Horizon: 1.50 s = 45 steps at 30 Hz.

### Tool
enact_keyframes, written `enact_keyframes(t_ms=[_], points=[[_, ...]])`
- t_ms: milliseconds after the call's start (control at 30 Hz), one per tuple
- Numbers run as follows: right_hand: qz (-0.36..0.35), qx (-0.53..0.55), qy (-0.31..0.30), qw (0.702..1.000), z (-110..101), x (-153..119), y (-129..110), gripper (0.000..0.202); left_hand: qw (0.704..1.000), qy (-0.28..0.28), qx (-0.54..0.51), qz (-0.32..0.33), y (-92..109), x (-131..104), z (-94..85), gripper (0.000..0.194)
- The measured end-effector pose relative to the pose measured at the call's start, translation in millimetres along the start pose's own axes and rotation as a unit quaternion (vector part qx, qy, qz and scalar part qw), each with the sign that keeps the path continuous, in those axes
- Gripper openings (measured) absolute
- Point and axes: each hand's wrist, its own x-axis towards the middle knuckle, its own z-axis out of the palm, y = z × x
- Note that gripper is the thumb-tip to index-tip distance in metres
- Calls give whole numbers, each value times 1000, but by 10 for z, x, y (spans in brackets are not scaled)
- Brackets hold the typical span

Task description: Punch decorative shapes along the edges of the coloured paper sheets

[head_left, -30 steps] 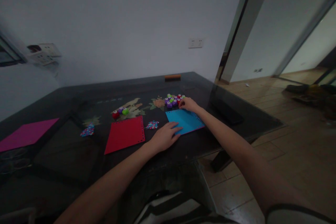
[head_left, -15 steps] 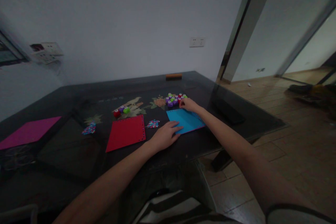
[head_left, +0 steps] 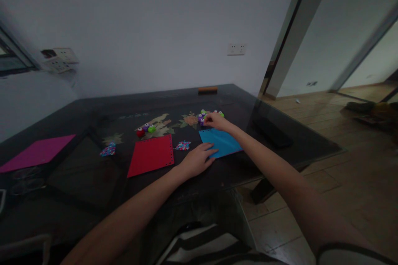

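A blue sheet [head_left: 224,143] with small holes along its far edge lies on the dark table. My left hand [head_left: 199,159] rests on its left edge with the fingers spread. Over the cluster of purple, green and red eyeball-like pieces [head_left: 200,118] behind the sheet is my right hand [head_left: 216,121]. Its fingers are pinched together; what they hold, if anything, is hidden. Left of my left hand lies a small pink, blue and white bundle [head_left: 183,145], beside a red sheet [head_left: 151,155] with holes down its right edge.
Red, purple and green pieces [head_left: 146,129] sit behind the red sheet. Farther left are a second speckled bundle [head_left: 108,149] and a magenta sheet [head_left: 39,153]. A black object [head_left: 273,131] lies right of my right forearm, and an orange-brown bar [head_left: 207,90] near the wall.
My right hand has moved left over the cluster and now covers more of its pieces. My left hand stays on the blue sheet. The view has shifted slightly.
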Motion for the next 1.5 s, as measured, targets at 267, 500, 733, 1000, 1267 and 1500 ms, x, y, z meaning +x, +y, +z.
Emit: enact_keyframes(t_ms=[267,500,733,1000,1267,1500], points=[[-118,20,-126,985,445,130,-677,12,1000,4,0,-14,-15,10,34,37],[-132,42,-119,983,491,144,-696,9,1000,19,-16,1,-33,13,46,36],[-103,84,-95,987,574,103,-643,11,1000,23,-13,0,-23,5,30,36],[-113,127,-120,978,550,67,-688,16,999,33,-19,6,-25,13,45,36],[-108,150,-93,978,491,45,-676,12,1000,21,-6,-1,-18,5,35,36],[9,116,35,993,-137,-252,27,15,1000,15,-13,3,-28,-6,33,37]])
